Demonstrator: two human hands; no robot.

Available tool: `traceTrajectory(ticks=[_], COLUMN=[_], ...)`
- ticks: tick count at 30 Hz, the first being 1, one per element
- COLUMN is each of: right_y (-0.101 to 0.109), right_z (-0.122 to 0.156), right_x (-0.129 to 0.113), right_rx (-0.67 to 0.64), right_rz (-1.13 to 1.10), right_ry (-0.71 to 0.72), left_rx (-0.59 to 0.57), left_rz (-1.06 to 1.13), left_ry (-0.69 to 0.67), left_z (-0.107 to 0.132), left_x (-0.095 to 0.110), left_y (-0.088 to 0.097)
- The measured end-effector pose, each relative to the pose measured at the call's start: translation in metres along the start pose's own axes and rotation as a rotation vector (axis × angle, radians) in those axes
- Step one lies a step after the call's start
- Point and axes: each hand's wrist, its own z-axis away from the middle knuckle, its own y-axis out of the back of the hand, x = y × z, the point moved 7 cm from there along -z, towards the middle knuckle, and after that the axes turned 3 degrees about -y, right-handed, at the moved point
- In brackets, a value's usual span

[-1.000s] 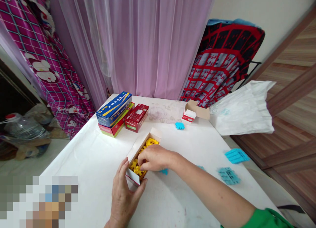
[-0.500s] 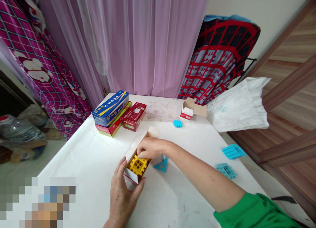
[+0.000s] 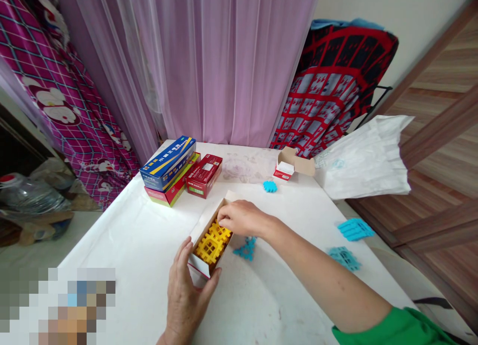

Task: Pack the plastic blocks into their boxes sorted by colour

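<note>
A narrow open cardboard box (image 3: 199,266) lies slanted on the table, with yellow lattice building blocks (image 3: 209,248) inside. My left hand (image 3: 186,290) grips its near end, fingers along the left side and thumb at the right corner. Over the far half of the box is my right hand (image 3: 241,218), its fingers bent and closed on the farther yellow block; the fingertips are partly hidden. Just right of the box lies a blue triangular building piece (image 3: 246,249).
Stacked at the back left are a blue box (image 3: 168,163) and a red-green one, beside a dark red box (image 3: 204,175). A small open box (image 3: 284,170) stands at the back right near a white bag (image 3: 368,158). Blue pieces (image 3: 355,229) lie along the right edge.
My right hand has shifted a little right and back, uncovering a second yellow block in the box. My left hand stays at the box's near end.
</note>
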Motion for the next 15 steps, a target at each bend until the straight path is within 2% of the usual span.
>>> traceTrajectory(ticks=[3, 6, 8, 11, 15], right_y=[0.011, 0.023, 0.018, -0.008, -0.039], right_z=[0.005, 0.01, 0.011, 0.01, 0.018], right_x=[0.032, 0.074, 0.099, 0.114, 0.104], right_rx=[0.127, 0.383, 0.468, 0.392, 0.287], right_rz=[-0.109, -0.23, -0.419, -0.713, -0.917], right_ry=[-0.098, -0.238, -0.323, -0.378, -0.369], left_rx=[-0.016, -0.047, -0.071, -0.124, -0.2], left_rz=[-0.004, -0.01, -0.001, 0.017, 0.012], left_ry=[0.019, 0.075, 0.083, 0.052, -0.043], left_z=[0.001, 0.004, 0.004, 0.001, -0.009], left_x=[-0.003, -0.011, -0.016, -0.02, -0.018], left_y=[0.0, -0.002, -0.003, -0.001, 0.006])
